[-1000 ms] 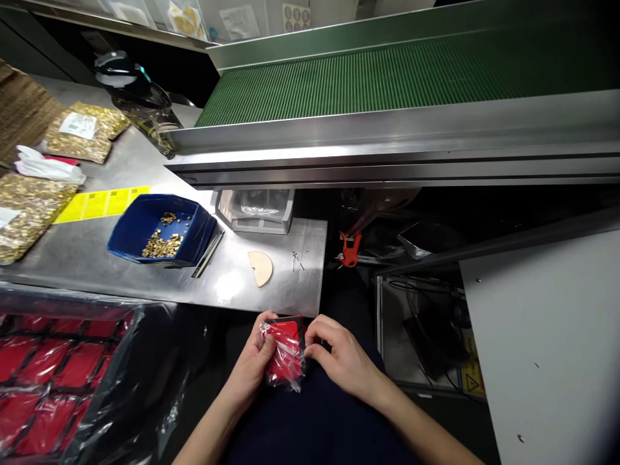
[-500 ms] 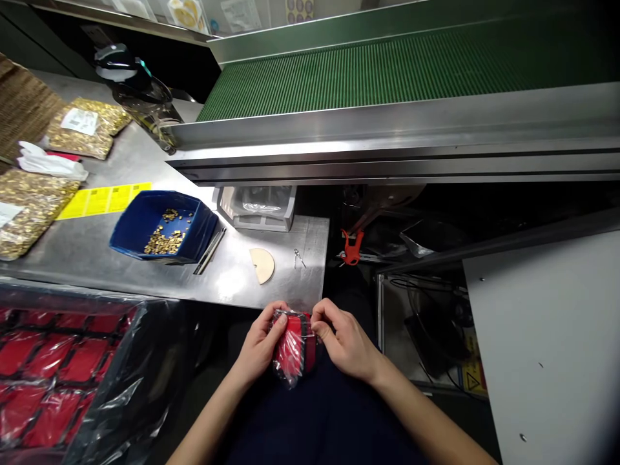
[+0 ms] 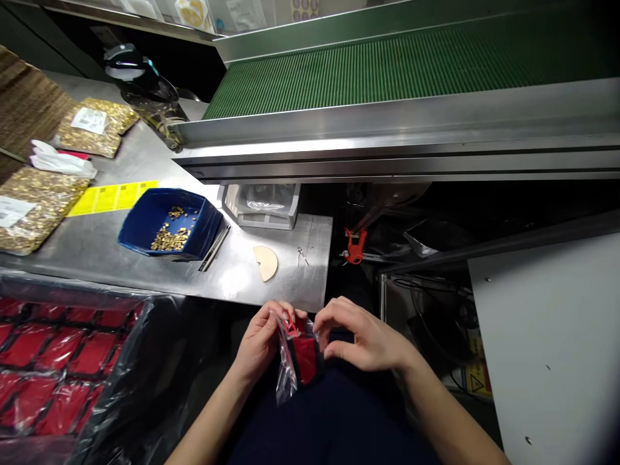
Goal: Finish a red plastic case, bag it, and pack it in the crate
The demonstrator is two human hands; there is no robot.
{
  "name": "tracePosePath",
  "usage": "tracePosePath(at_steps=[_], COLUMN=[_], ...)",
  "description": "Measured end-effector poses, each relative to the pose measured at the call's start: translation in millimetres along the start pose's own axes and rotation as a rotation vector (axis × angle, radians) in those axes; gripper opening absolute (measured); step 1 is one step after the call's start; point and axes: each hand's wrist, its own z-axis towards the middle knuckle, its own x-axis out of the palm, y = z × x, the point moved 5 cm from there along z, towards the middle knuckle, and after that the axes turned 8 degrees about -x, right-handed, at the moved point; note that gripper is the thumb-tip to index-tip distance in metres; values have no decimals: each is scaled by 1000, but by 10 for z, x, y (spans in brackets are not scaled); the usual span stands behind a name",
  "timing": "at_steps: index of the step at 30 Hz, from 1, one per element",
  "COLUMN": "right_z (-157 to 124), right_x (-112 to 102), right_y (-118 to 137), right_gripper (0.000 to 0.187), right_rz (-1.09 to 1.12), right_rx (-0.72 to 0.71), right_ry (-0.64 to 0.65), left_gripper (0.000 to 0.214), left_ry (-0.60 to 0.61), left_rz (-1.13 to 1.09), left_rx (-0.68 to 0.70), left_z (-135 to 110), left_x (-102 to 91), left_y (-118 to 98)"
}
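In front of my lap, my left hand (image 3: 264,336) grips a small red and black pouch (image 3: 305,358) in a clear plastic bag (image 3: 287,381). A red strap or tab shows at the pouch's top, by the left fingers. At the pouch's right side is my right hand (image 3: 361,332), its thumb and fingers curved apart. Whether its fingertips touch the bag's edge is hard to make out. On the metal table (image 3: 237,284) beyond lie a pale half-round disc (image 3: 266,263) and a small metal clip-like piece (image 3: 303,256).
A blue bin (image 3: 198,226) holds small brass-coloured parts, with tweezers (image 3: 214,248) alongside. Left of me stands a lined box (image 3: 159,336) of bagged red pouches. A grey bin (image 3: 266,216) sits beneath the green conveyor (image 3: 339,77). An orange clamp (image 3: 355,247) is beyond the table's right edge.
The bagged pouch has turned, so its red tab now shows at the top. My right hand's fingers have opened from a pinch and moved slightly right. The view has shifted slightly.
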Motion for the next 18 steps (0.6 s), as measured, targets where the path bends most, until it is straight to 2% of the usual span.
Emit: tracePosePath(at_steps=[3,6,9,12,15,18], right_z=[-30,-53,-55,-39,-20,-11], right_x=[-44,-61,-125,-191,-261,-337], right_y=[264,475,553,586,566,543], right_gripper=[26,29,32,30,29,31], right_rz=[-148,-288,-515,-650,-689,-695], right_rx=[-50,-100,-119,-194,-198,-180], right_ry=[70,74,-3,-93,-177,-225], left_gripper=[27,31,25,31,32,28], left_ry=[116,215,167,93,6,-63], left_rz=[86,402,849,1211,1323,1277], left_rx=[86,260,472,715,740,645], left_z=[-70,-165,-259,-376,-417,-396], left_x=[118,245,343,474,537,520], left_y=[-295,-709,-1060,-1251,-1287,-1262])
